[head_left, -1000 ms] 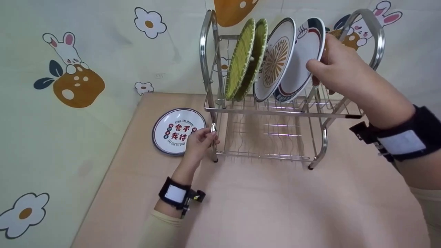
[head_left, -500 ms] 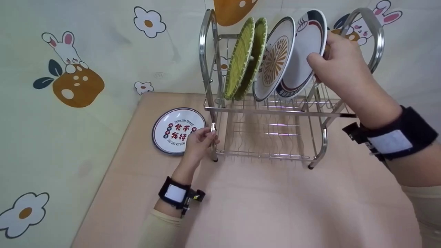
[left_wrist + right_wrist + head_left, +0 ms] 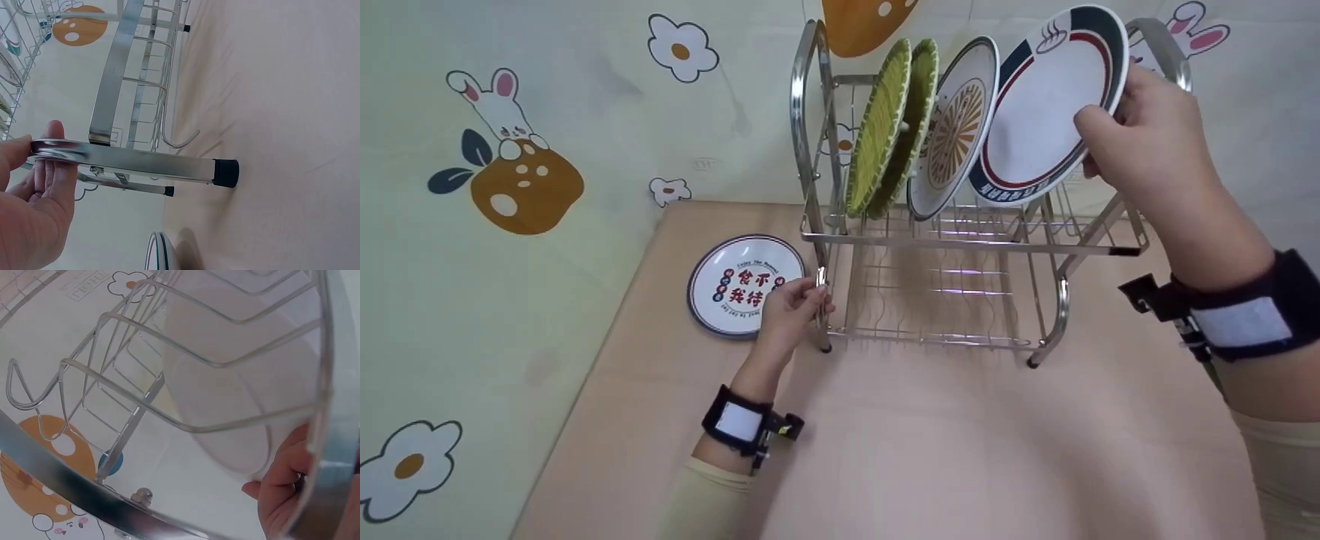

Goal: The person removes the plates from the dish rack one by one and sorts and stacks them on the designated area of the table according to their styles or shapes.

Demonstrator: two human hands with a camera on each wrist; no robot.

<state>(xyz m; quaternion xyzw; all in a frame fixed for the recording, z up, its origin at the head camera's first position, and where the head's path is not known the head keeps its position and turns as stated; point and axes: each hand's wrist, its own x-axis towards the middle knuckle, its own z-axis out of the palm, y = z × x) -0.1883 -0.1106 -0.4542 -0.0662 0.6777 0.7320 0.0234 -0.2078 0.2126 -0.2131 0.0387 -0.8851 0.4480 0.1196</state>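
My right hand (image 3: 1159,131) pinches the right edge of a white plate (image 3: 1042,112) with a dark blue and red rim, thumb on its face. The plate is tilted over the right part of the upper tier of a metal dish rack (image 3: 945,243). In the right wrist view its pale underside (image 3: 225,399) shows behind the rack wires. My left hand (image 3: 791,311) grips the rack's left front leg; in the left wrist view fingers and thumb close round the metal tube (image 3: 152,160).
Two green leaf-textured plates (image 3: 880,127) and a white plate with an orange sunburst (image 3: 958,135) stand in the upper tier. A white plate with red lettering (image 3: 746,277) lies on the table (image 3: 930,442) left of the rack. A patterned wall covering (image 3: 585,90) stands behind.
My right hand has lifted the blue-and-red-rimmed plate up and to the right, turning its face more toward the head camera. My left hand stays on the rack leg.
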